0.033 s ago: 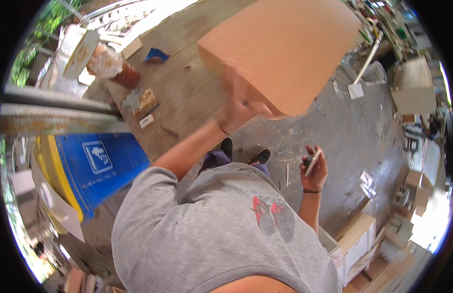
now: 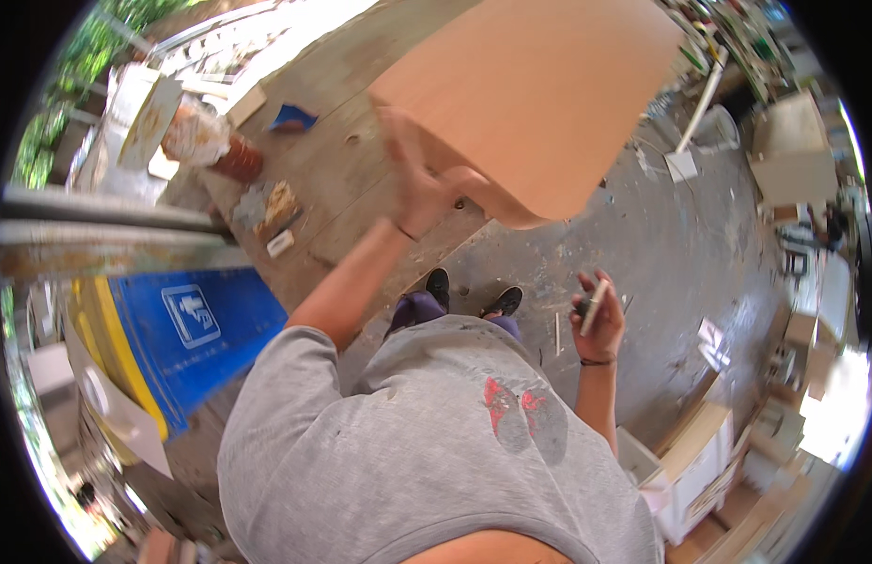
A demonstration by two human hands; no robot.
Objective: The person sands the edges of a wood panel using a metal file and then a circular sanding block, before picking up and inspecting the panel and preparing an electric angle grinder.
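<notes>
A large, smooth, reddish-tan wooden board or box-like piece (image 2: 539,103) with a rounded near corner lies on the wooden bench (image 2: 347,164) ahead of me. My left hand (image 2: 427,188) touches its near left edge, thumb and fingers spread apart along the side; the fingertips are somewhat blurred. Lower right, away from the board, my right hand (image 2: 600,324) is closed around a small flat piece (image 2: 594,308), pale on one edge and dark on the inner side. What kind of thing it is cannot be made out.
On the bench lie a blue scrap (image 2: 293,117), a rusty-red container (image 2: 234,158) and a small white block (image 2: 280,243). A blue bin (image 2: 196,320) stands at left under a metal rail (image 2: 116,211). Cabinets (image 2: 694,470) and a white bucket (image 2: 716,130) are at right.
My left hand has moved leftward along the board's near edge. The right hand with its small flat piece has shifted very slightly up and left.
</notes>
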